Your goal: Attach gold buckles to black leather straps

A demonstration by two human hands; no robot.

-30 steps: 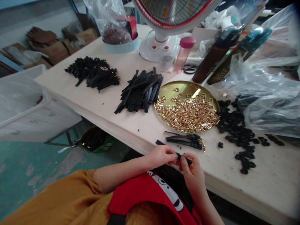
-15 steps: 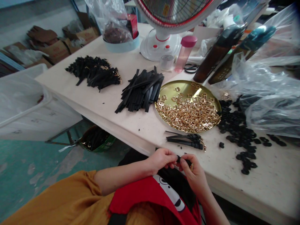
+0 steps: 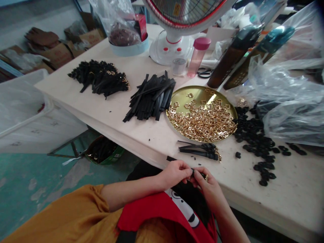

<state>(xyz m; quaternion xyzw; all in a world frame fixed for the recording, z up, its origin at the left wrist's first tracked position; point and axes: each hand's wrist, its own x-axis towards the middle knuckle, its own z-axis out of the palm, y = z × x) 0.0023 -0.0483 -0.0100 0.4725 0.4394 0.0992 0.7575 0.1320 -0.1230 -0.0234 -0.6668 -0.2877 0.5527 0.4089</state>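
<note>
My left hand [image 3: 176,174] and my right hand [image 3: 206,181] meet at the table's front edge, fingers closed on one black strap [image 3: 171,158]. The strap's free end sticks out past my left hand, and a gold buckle [image 3: 207,177] shows at my right fingers. What lies between the fingertips is mostly hidden. Just beyond, several black straps with gold buckles [image 3: 199,151] lie side by side. A round gold tray [image 3: 181,94] holds a heap of loose gold buckles [image 3: 202,121]. Left of it is a pile of plain black straps [image 3: 152,98].
Small black loops [image 3: 263,152] are scattered at the right beside plastic bags [image 3: 291,118]. A heap of buckled straps [image 3: 101,77] lies at the far left. Behind stand a fan [image 3: 172,47], a pink-capped bottle [image 3: 197,59] and scissors [image 3: 204,73]. A green bin [image 3: 113,157] is below the table.
The strap's free end now shows more to the left of my left hand. Both hands stay together on the strap, with small finger shifts. The whole view has shifted slightly.
</note>
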